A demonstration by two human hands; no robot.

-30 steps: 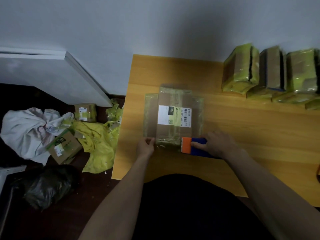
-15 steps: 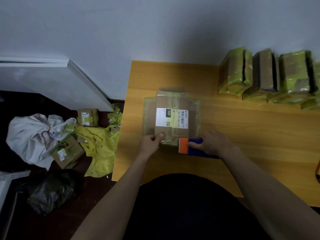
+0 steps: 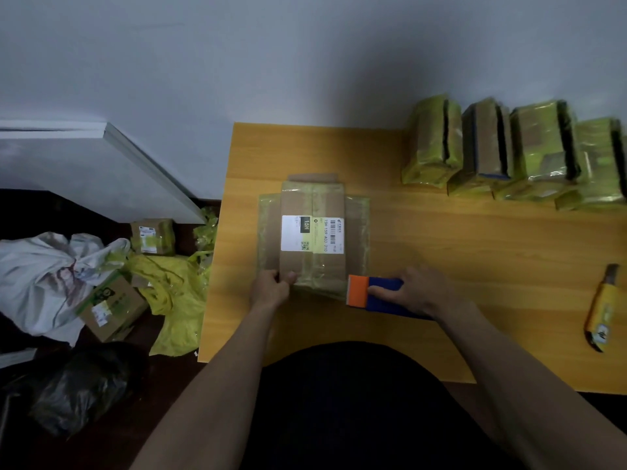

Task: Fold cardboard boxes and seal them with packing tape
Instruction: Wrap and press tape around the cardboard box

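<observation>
Near the worktop's (image 3: 441, 252) left edge lies a flattened cardboard box (image 3: 314, 232), long axis running from near edge to far edge, label text reading sideways. The left hand (image 3: 271, 288) pinches its near left corner. The right hand (image 3: 417, 290) grips a blue-and-orange tape dispenser (image 3: 373, 295) at its near right corner, orange end pointing left.

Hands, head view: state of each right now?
Left hand: pinching the near edge of the flattened brown cardboard box.
Right hand: gripping the blue tape dispenser with orange blade guard.
</observation>
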